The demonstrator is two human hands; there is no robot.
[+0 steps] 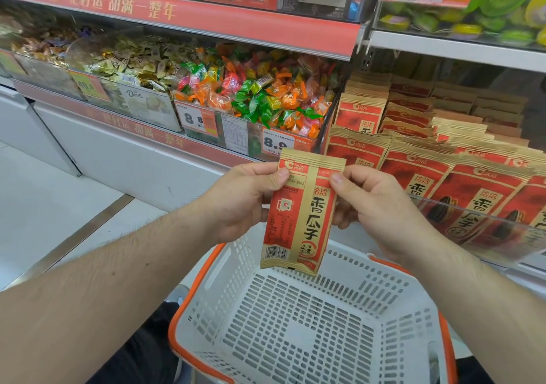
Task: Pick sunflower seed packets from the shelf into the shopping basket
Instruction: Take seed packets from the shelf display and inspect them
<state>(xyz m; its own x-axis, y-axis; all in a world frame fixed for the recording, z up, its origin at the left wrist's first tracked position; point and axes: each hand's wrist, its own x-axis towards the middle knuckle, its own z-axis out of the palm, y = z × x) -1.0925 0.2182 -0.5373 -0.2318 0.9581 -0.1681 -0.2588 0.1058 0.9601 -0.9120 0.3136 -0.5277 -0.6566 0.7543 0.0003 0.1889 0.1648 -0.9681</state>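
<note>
Down low on the left, the pale floor is bare, with a dark strip running across it, so that side has room. Above it a long shelf with a red front edge holds clear bins. One bin is full of gold-wrapped sweets. The next bin is full of bright orange, green and pink sweets, with price tags on its front.

In the middle, both hands hold one seed packet upright. The left hand pinches its top left corner with thumb on the front and fingers curled behind. The right hand pinches its top right edge the same way. The packet hangs over the far rim of the basket, its bottom edge just above that rim. The basket is white with slots, has an orange rim, and nothing lies inside it.

On the right, the seed packets on the shelf stand in close rows behind a clear plastic lip, near the right hand. Higher up, green and yellow round things sit on another shelf.
</note>
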